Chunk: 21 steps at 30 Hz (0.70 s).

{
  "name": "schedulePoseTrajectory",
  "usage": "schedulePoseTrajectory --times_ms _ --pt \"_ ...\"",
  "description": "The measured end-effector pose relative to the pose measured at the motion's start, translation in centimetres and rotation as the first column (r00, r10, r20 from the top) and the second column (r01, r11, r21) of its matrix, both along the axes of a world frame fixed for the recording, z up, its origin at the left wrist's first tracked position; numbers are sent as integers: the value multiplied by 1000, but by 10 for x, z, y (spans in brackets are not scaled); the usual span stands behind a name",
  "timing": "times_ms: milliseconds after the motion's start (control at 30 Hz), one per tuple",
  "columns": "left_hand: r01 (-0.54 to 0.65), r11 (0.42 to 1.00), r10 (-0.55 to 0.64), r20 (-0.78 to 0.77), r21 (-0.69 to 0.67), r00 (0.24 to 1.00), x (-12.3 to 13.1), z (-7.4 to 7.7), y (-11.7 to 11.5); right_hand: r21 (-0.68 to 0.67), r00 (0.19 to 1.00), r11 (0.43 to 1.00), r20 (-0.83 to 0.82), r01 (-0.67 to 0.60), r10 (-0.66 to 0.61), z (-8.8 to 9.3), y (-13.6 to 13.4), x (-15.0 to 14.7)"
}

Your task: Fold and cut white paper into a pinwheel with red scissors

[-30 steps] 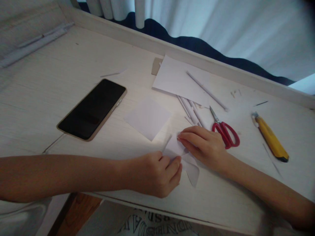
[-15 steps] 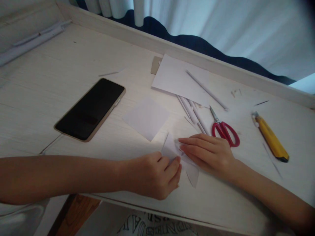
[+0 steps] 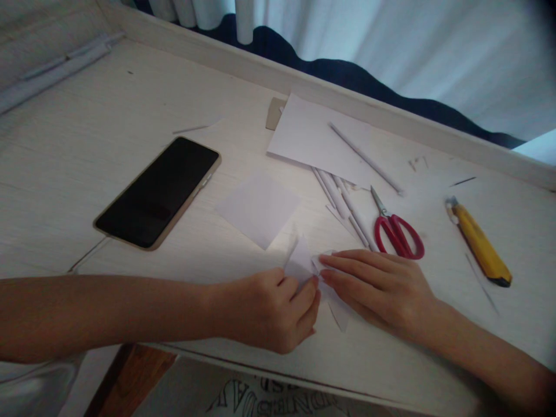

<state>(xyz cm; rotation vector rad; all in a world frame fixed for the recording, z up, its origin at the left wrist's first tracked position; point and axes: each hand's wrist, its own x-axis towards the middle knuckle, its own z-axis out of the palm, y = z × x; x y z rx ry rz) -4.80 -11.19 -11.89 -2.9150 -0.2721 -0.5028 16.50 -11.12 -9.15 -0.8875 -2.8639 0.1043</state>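
Note:
A small folded white paper (image 3: 299, 259) with pointed flaps lies near the table's front edge, between my hands. My left hand (image 3: 278, 310) has its fingers curled and pinches the paper near its middle. My right hand (image 3: 382, 284) rests over the paper's right side, fingers stretched out close together, their tips on a raised flap. The palm side of that hand is hidden. Just behind the folded piece lies a flat square of white paper (image 3: 259, 209).
A black phone (image 3: 158, 194) with a cable lies left. Behind my right hand are red scissors (image 3: 397, 234), rolled paper sticks (image 3: 343, 200) and white sheets (image 3: 319, 139). A yellow cutter (image 3: 482, 243) lies right. The table's raised rim (image 3: 243, 75) runs along the back.
My right hand has moved slightly down and to the right, and its fingertips have shifted on the flap. My left hand keeps its pinch in the same place.

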Motion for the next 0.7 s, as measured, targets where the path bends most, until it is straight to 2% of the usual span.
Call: schedulePoseTrajectory --times_ms 133,500,700 --pt "28 1000 -28 13 0 1000 -1 0 1 2 1000 1000 5 17 -17 0 -2 -1" --pt "-4 996 11 77 -91 997 3 -5 -1 -28 994 994 -39 106 -107 3 -6 -9" --pt "4 996 3 75 -93 997 3 -5 -1 -54 987 987 -47 149 -151 0 -11 -10"
